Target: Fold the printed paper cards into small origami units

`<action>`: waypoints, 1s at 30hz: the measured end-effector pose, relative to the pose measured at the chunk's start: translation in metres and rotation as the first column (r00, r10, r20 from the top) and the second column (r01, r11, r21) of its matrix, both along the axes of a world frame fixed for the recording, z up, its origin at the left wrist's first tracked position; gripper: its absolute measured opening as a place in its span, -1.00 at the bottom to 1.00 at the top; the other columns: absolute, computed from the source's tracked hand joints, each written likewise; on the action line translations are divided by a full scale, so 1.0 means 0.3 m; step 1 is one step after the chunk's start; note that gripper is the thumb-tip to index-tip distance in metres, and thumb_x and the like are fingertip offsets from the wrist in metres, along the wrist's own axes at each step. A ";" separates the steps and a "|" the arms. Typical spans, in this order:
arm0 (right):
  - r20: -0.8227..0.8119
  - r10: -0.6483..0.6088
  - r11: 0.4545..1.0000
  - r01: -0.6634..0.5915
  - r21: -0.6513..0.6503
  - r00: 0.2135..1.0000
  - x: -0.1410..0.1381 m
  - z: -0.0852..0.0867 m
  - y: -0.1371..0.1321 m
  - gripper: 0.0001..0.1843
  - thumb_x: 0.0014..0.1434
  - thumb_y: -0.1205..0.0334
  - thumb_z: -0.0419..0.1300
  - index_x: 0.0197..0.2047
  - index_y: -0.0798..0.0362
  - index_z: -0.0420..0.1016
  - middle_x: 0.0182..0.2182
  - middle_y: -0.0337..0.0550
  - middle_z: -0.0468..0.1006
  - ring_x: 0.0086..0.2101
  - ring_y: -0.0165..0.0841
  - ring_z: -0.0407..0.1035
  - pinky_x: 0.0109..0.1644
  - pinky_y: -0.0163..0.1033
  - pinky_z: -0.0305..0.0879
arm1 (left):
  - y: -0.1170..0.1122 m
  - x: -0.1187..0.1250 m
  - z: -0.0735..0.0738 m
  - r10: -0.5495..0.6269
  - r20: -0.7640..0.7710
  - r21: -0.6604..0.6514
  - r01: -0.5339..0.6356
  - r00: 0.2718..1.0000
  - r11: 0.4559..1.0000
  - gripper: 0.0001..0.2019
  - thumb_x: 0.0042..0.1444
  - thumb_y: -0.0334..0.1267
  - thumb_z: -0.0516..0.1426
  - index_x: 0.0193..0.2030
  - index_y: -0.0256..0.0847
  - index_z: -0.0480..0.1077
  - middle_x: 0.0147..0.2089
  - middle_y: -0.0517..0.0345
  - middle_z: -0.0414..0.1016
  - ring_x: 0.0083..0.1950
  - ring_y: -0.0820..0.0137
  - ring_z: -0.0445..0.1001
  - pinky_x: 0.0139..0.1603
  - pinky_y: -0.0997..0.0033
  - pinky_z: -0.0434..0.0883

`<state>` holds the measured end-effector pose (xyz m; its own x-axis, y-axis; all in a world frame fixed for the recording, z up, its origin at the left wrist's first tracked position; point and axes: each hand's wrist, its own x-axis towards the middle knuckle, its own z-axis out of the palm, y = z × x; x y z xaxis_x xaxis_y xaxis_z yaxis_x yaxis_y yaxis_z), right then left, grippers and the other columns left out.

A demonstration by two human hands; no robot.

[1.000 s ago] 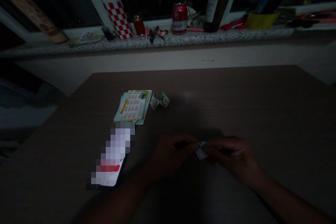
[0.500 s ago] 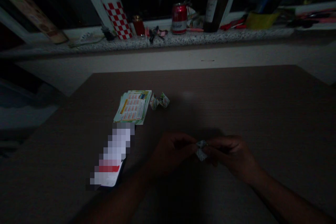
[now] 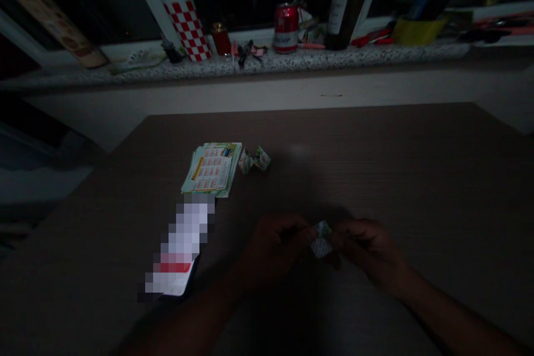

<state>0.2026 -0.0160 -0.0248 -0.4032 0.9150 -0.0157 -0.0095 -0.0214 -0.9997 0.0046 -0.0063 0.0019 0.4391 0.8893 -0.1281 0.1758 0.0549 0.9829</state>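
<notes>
The scene is very dark. My left hand [image 3: 273,247] and my right hand [image 3: 369,250] meet low over the brown table [image 3: 375,156], and both pinch a small folded paper piece [image 3: 321,239] between their fingertips. The piece is pale with a green edge. Farther off to the left lies a stack of printed paper sheets [image 3: 212,168], with two small folded paper pieces [image 3: 254,159] right beside it.
A phone with a lit screen [image 3: 179,250] lies left of my left arm. Behind the table runs a granite sill [image 3: 258,64] with a red can [image 3: 286,28], a dark bottle [image 3: 342,11], a red-checked container [image 3: 187,30] and assorted clutter.
The folded paper piece has turned slightly between my fingertips; both hands stay in about the same place.
</notes>
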 end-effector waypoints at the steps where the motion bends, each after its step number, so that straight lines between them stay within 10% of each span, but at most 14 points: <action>1: 0.008 -0.003 1.000 0.003 0.013 1.000 0.000 0.000 -0.001 -0.65 0.23 0.06 0.16 -0.47 0.12 0.51 -0.60 -0.21 0.46 -0.55 -0.46 0.32 -0.47 -0.35 0.22 | 0.000 -0.001 -0.004 0.005 0.016 -0.021 -0.004 1.000 1.000 -0.69 0.19 -0.10 0.10 -0.45 -0.29 0.37 -0.58 0.27 0.31 -0.55 0.55 0.26 -0.52 0.58 0.18; 21: -0.073 0.125 0.991 -0.128 -0.036 0.989 -0.023 -0.005 -0.020 -0.67 0.24 0.03 0.15 -0.42 0.10 0.47 -0.62 -0.28 0.31 -0.58 -0.49 0.17 -0.52 -0.37 0.13 | -0.012 0.010 0.002 -0.030 -0.023 0.071 0.032 0.999 0.997 -0.61 0.27 -0.05 0.00 -0.48 -0.28 0.30 -0.57 0.28 0.21 -0.54 0.56 0.17 -0.54 0.57 0.11; 30: 0.051 0.012 0.992 -0.019 0.128 0.999 -0.009 -0.006 -0.013 -0.74 0.22 0.14 0.18 -0.45 0.09 0.46 -0.59 -0.27 0.34 -0.56 -0.47 0.19 -0.52 -0.38 0.15 | -0.003 0.003 0.002 -0.243 -0.095 0.141 0.255 0.965 0.957 -0.65 0.21 -0.17 0.04 -0.58 -0.26 0.19 -0.60 0.33 0.07 -0.54 0.57 0.06 -0.54 0.56 0.04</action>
<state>0.2000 -0.0198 -0.0267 -0.4188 0.9044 0.0813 0.0395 0.1076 -0.9934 0.0055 -0.0072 0.0026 0.6434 0.7644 -0.0421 0.2389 -0.1482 0.9597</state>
